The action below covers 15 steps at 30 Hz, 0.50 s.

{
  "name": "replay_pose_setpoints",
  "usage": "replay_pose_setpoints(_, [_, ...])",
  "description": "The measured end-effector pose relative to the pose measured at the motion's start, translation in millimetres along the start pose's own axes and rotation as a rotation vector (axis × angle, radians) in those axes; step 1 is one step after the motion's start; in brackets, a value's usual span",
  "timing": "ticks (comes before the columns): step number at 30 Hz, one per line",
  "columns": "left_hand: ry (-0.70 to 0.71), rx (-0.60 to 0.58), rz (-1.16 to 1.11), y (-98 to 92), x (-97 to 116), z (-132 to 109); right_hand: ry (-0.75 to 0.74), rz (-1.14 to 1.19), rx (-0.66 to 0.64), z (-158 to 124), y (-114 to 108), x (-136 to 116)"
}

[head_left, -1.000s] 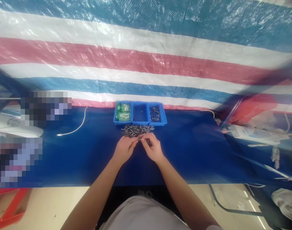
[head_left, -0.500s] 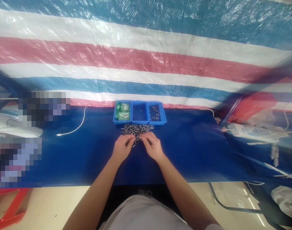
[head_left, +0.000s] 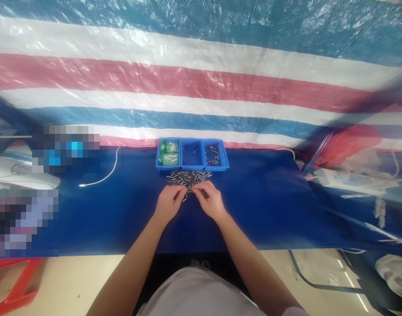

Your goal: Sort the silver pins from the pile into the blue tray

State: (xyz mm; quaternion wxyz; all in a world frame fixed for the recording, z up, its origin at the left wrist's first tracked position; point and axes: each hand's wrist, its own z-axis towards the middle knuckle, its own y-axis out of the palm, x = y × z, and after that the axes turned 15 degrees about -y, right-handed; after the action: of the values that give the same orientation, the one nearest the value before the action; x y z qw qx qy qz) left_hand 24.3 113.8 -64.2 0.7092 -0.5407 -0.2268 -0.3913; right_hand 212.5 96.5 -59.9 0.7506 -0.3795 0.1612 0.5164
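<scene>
My left hand (head_left: 168, 203) and my right hand (head_left: 209, 202) meet over the front of a pile of thin black-and-silver metal pins (head_left: 184, 177) on the blue table. Both are closed, thumb against fingers. A small silver metal pin (head_left: 190, 189) lies level between the two fingertips, pinched from either side. Dark pieces also show in the curl of each palm, partly hidden. Just behind the pile stands a blue three-part bin (head_left: 193, 168). Green bags (head_left: 169, 158) with pale pieces fill its left compartment; a few pins lie in the middle one and several in the right.
A white cable (head_left: 103, 177) lies on the blue table (head_left: 263, 197) to the left. Blurred blocks cover an area at the far left. A striped plastic sheet (head_left: 201, 83) rises behind the table. White packaging (head_left: 355, 182) and a red bag are at the right.
My right fingertips have shifted very slightly toward the left at the pin. The bin and pile look the same.
</scene>
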Motion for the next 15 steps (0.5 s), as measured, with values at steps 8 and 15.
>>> replay_pose_setpoints(8, [0.011, 0.003, -0.005, 0.5, -1.6, -1.0, 0.011, -0.029, 0.025, 1.2, -1.6, -1.3])
replay_pose_setpoints(15, [0.023, -0.016, 0.033, -0.6, 1.9, 1.0, -0.02, -0.001, 0.023, -0.9, 0.8, -0.7])
